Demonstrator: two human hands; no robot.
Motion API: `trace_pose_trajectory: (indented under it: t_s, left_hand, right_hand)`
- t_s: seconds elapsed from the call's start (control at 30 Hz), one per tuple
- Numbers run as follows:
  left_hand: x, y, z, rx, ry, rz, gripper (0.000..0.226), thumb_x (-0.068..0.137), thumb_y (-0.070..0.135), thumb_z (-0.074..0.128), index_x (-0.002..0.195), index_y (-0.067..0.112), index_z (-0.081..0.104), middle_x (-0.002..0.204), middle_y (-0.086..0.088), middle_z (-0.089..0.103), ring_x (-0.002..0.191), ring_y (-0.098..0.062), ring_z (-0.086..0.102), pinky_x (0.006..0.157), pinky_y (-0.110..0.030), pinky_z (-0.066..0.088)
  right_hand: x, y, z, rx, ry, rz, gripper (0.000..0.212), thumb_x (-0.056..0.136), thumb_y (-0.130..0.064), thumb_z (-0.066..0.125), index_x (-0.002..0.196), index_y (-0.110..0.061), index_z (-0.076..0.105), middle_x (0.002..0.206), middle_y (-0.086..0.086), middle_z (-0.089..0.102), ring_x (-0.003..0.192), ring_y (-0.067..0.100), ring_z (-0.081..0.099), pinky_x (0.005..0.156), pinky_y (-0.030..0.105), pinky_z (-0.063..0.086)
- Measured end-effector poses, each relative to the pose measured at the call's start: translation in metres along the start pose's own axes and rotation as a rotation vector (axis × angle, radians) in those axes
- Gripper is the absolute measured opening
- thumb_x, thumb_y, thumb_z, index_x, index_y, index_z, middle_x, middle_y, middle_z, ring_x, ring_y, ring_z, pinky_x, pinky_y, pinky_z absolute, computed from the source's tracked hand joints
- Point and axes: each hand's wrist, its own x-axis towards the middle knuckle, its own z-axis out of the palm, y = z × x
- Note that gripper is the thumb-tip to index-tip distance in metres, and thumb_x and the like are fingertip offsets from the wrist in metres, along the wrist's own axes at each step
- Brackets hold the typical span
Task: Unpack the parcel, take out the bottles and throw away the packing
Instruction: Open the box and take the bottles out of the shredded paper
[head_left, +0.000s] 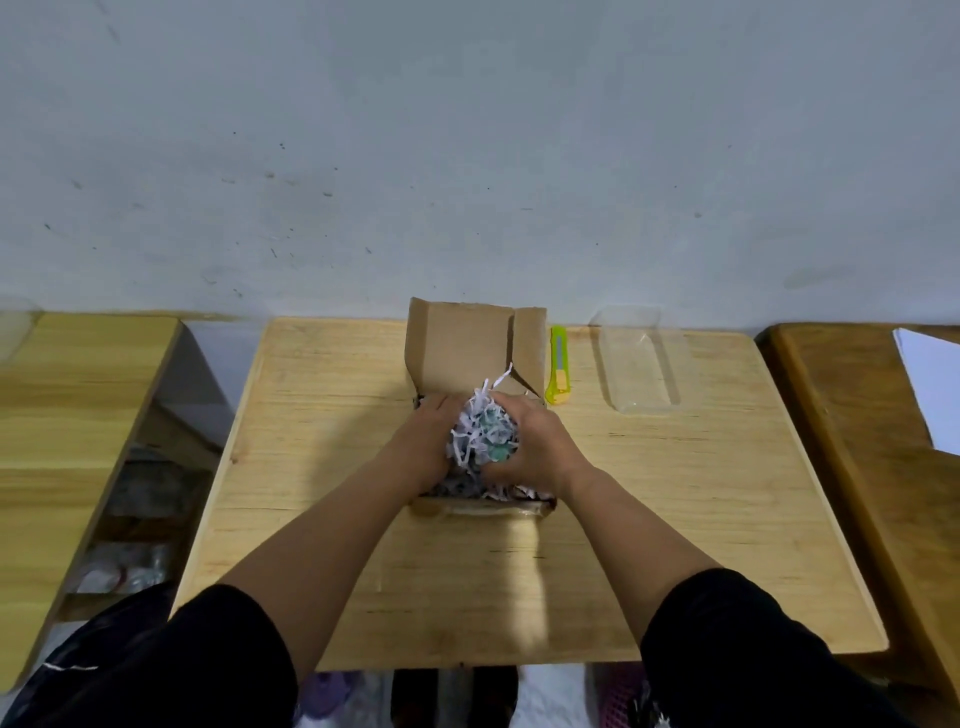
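An open cardboard box stands in the middle of the wooden table, its lid flap raised at the back. Both hands are inside it, pressed around a clump of white and teal shredded paper. My left hand holds the clump's left side. My right hand cups its right side and front. More shreds lie in the box under the hands. No bottle shows; the box's inside is mostly hidden by the hands and paper.
A yellow-green box cutter lies just right of the box. A clear plastic tray sits further right. Other wooden tables stand at left and right, the right one bearing a white sheet. A wall rises behind.
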Motion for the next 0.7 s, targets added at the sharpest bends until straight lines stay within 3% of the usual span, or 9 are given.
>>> trace_pose_trajectory:
  t_s: [0.07,0.2,0.33,0.43,0.53,0.7]
  left_hand:
    - [-0.003,0.006,-0.012,-0.047,0.009,-0.003,0.061,0.080,0.014,0.064,0.136,0.014,0.040,0.134,-0.012,0.046,0.126,-0.028,0.042,0.104,-0.033,0.035]
    - [-0.010,0.016,-0.032,-0.062,0.089,0.072,0.053,0.077,0.018,0.069,0.127,0.017,0.052,0.122,-0.008,0.059,0.114,-0.024,0.053,0.087,-0.021,0.037]
    - [-0.020,0.024,-0.053,-0.111,0.115,0.080,0.068,0.074,0.015,0.074,0.135,0.016,0.045,0.131,-0.008,0.055,0.120,-0.025,0.050,0.095,-0.024,0.035]
    - [-0.027,0.033,-0.066,-0.130,0.107,0.087,0.079,0.073,0.013,0.076,0.141,0.016,0.036,0.141,-0.007,0.046,0.128,-0.024,0.042,0.104,-0.028,0.029]
    - [-0.031,0.039,-0.072,-0.152,0.102,0.123,0.081,0.073,0.012,0.075,0.142,0.019,0.033,0.144,-0.005,0.043,0.132,-0.022,0.039,0.106,-0.028,0.027]
    - [-0.031,0.057,-0.078,-0.076,0.080,0.192,0.081,0.075,0.018,0.075,0.143,0.019,0.031,0.146,-0.007,0.041,0.133,-0.024,0.037,0.109,-0.033,0.026]
  right_hand:
    - [-0.002,-0.007,-0.008,0.008,0.012,-0.012,0.088,0.055,-0.020,0.083,0.134,-0.020,0.045,0.125,0.006,0.054,0.116,0.020,0.048,0.093,0.018,0.033]
    - [-0.008,-0.022,-0.025,0.058,0.038,0.002,0.089,0.057,-0.019,0.082,0.136,-0.022,0.043,0.124,0.003,0.054,0.111,0.017,0.051,0.091,0.019,0.036]
    - [-0.016,-0.036,-0.040,0.054,0.078,-0.034,0.091,0.055,-0.026,0.082,0.137,-0.020,0.043,0.125,0.006,0.055,0.114,0.020,0.052,0.099,0.027,0.041]
    - [-0.024,-0.048,-0.053,0.062,0.116,-0.035,0.089,0.057,-0.020,0.082,0.137,-0.018,0.043,0.126,0.006,0.054,0.115,0.019,0.052,0.097,0.024,0.040]
    - [-0.034,-0.055,-0.063,0.046,0.148,-0.041,0.089,0.059,-0.017,0.082,0.138,-0.016,0.041,0.128,0.007,0.053,0.117,0.020,0.051,0.093,0.019,0.035]
    - [-0.056,-0.059,-0.076,0.032,0.209,-0.005,0.090,0.060,-0.017,0.083,0.139,-0.016,0.040,0.131,0.010,0.051,0.118,0.022,0.050,0.097,0.022,0.037]
